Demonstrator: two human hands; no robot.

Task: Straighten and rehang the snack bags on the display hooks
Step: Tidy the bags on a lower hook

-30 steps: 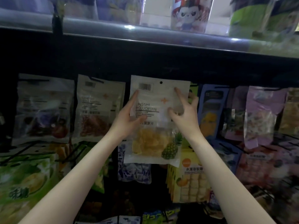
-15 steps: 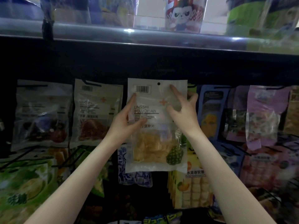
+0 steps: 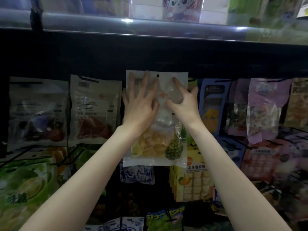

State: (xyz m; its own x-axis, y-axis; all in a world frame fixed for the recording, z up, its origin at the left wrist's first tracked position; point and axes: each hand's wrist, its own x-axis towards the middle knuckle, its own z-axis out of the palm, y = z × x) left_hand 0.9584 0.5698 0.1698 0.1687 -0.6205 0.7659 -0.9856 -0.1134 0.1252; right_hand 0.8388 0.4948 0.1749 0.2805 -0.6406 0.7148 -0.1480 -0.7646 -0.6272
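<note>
Pineapple bag (image 3: 156,144) upright at the middle of the top hook row, just under the shelf (image 3: 150,24). Left hand (image 3: 139,104) flat on its upper left, fingers straight and spread. Right hand (image 3: 182,101) on its upper right edge, fingers bent, thumb pressing the front. Hang hole (image 3: 157,75) uncovered between the two hands.

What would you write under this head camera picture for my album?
Left hand flat and right hand pinching a pineapple snack bag among hanging snacks.

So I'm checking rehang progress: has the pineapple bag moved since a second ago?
Yes. The pineapple bag has risen toward the shelf edge above.
</note>
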